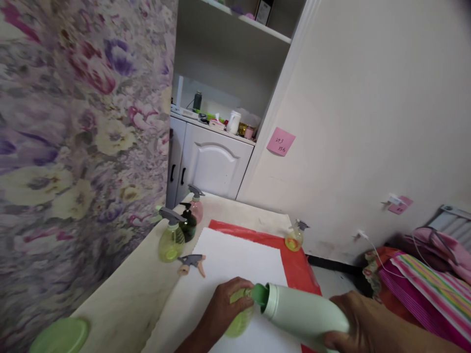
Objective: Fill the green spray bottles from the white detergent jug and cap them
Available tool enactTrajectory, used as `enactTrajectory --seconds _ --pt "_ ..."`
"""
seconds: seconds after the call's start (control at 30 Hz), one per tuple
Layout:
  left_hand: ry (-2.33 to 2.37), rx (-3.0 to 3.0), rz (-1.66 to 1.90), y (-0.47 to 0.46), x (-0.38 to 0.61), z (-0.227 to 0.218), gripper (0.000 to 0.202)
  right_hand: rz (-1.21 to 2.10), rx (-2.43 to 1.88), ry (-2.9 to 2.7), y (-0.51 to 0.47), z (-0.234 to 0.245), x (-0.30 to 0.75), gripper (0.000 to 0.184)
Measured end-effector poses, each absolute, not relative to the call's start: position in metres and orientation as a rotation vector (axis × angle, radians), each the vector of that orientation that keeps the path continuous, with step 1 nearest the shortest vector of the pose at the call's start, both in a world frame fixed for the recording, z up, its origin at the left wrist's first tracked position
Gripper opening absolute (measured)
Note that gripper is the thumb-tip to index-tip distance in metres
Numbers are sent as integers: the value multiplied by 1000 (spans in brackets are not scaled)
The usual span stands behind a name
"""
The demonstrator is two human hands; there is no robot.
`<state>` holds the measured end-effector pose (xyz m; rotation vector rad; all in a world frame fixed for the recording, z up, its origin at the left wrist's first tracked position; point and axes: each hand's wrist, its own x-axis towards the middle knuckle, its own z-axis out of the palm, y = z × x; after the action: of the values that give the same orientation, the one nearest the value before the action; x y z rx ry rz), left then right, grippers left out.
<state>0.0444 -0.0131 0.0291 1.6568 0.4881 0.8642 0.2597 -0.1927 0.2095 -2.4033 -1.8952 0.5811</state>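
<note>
Left hand [226, 306]: comes in from the bottom edge, forearm angled up and right, fingers curled round a small yellow-green bottle [239, 318] standing on the white sheet [235, 260]. Grip closed on the bottle; its lower part shows below the fingers.

Right hand [358, 321]: enters from the lower right, wrapped round the base end of a large pale green jug [307, 311]. Jug tipped almost flat, long axis running right to left and slightly upward, its green spout [260, 294] pointing left and meeting the top of the small bottle at the left fingers.

Both sit at the near edge of the white sheet, which lies over a red mat [298, 264] on the pale table [121, 294].

Further back, left to right: a green lid [61, 336] at the near left corner; a yellow spray bottle [171, 238], a dark pump bottle [188, 223] and a pink spray bottle [196, 203] clustered together; a loose spray head [192, 262] lying on the sheet's left edge; another small spray bottle [295, 236] on the red mat's far right corner.
</note>
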Motion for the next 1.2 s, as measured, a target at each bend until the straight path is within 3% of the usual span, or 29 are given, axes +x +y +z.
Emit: enactTrajectory --seconds 1.2 --pt "477 1644 853 -15 48 27 17 614 -2384 -1939 -194 214 260 29"
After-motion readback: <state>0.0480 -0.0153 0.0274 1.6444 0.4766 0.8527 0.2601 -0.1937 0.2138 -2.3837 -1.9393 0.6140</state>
